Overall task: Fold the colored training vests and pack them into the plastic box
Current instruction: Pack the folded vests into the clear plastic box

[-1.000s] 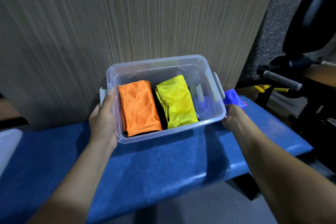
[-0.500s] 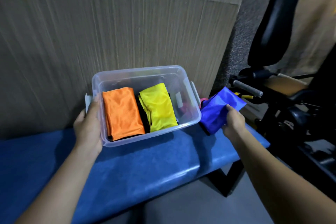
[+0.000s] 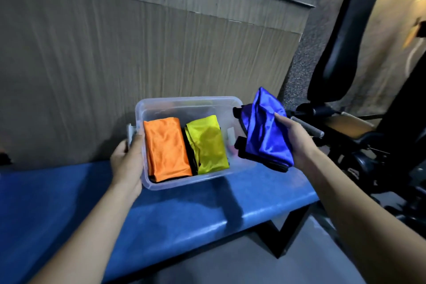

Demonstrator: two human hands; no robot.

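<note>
Orange vest (image 3: 167,148) and yellow vest (image 3: 207,144) are packed in the plastic box (image 3: 184,100); right hand (image 3: 294,143) grips the blue vest (image 3: 265,131) beside it, left hand (image 3: 128,161) clasps the box's side.

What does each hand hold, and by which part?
The right hand grips the folded blue vest by its right edge. The left hand holds the plastic box by its left rim.

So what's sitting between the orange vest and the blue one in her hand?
The folded yellow vest lies between the orange vest and the blue vest, seen in the head view.
</note>
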